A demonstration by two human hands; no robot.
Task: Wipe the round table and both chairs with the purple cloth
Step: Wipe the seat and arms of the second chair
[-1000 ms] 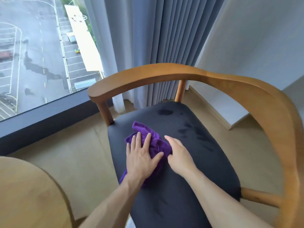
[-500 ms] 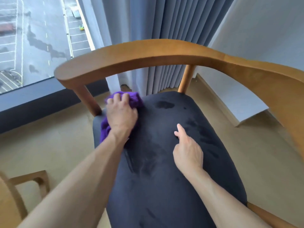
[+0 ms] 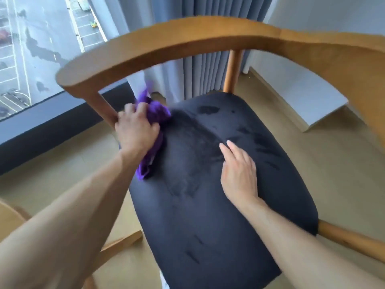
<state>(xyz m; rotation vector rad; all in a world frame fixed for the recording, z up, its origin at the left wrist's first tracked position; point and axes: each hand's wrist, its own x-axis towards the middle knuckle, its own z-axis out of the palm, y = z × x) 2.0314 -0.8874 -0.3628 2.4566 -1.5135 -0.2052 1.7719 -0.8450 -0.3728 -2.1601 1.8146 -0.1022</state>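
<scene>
Head view: your left hand grips purple cloth wiping chair seat, right hand flat beside; sweep rightward next.

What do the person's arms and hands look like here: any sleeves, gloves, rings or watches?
Both forearms are bare, with no sleeves in view. The left hand and right hand wear no gloves, and no rings, watch or bracelet show. The right hand's fingernails look short and plain.

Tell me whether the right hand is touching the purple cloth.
Apart. The head view shows the right hand lying flat on the dark seat, bare fabric between it and the purple cloth under the left hand.
</scene>
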